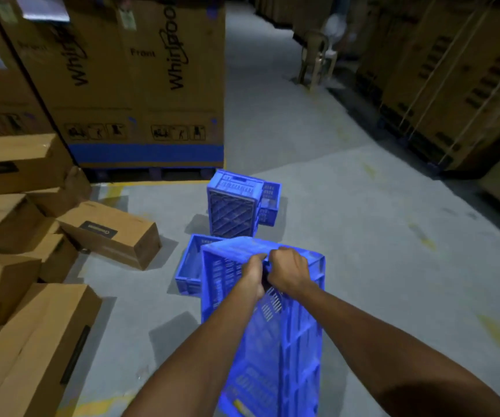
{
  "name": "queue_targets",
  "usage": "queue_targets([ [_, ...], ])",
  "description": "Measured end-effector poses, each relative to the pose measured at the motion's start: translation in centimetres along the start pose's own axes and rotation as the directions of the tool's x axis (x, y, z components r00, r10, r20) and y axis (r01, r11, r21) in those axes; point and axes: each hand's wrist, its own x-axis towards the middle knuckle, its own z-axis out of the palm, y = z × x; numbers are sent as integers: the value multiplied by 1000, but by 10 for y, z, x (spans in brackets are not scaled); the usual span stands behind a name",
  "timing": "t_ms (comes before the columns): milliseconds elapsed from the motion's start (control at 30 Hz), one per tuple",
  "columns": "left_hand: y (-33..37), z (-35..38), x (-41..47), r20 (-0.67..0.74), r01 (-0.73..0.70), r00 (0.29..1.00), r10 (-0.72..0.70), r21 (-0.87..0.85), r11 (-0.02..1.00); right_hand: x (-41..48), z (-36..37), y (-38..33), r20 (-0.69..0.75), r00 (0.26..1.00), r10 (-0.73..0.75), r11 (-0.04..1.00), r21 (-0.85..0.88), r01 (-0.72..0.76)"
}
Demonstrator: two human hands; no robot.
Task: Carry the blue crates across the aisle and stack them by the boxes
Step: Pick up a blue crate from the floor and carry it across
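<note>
I hold a blue slatted crate [290, 341] tipped on end in front of me. My left hand [253, 276] and my right hand [289, 270] grip its far top rim side by side, fingers curled over the edge. Just beyond it an open blue crate [188, 266] sits upright on the floor, partly hidden by the held one. Further ahead another blue crate [232, 203] stands on its side, with a smaller blue crate [270, 203] tucked against its right.
Loose brown cardboard boxes [107, 233] are piled along the left. Tall Whirlpool cartons [140, 85] stand behind them on a pallet. More stacked cartons [453, 85] line the right of the grey aisle, and a plastic chair [318, 60] stands far back.
</note>
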Motion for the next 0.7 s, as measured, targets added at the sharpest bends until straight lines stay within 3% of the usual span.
queue_targets([
  [233,51,77,-94,10,-100,995,100,130,986,-61,-98,6,-156,972,174,982,105,-159],
  [333,63,102,-100,56,-161,987,151,342,926,-72,-128,15,-157,964,216,966,177,-188],
  [500,87,144,-118,217,-305,952,215,676,671,-78,-174,45,-99,982,161,937,329,-121],
  [600,107,166,-138,370,-408,912,176,772,487,-81,-196,67,-62,979,196,785,608,-118],
  [700,120,196,-159,440,-445,896,65,890,97,-74,-214,95,-53,976,211,670,735,-104],
])
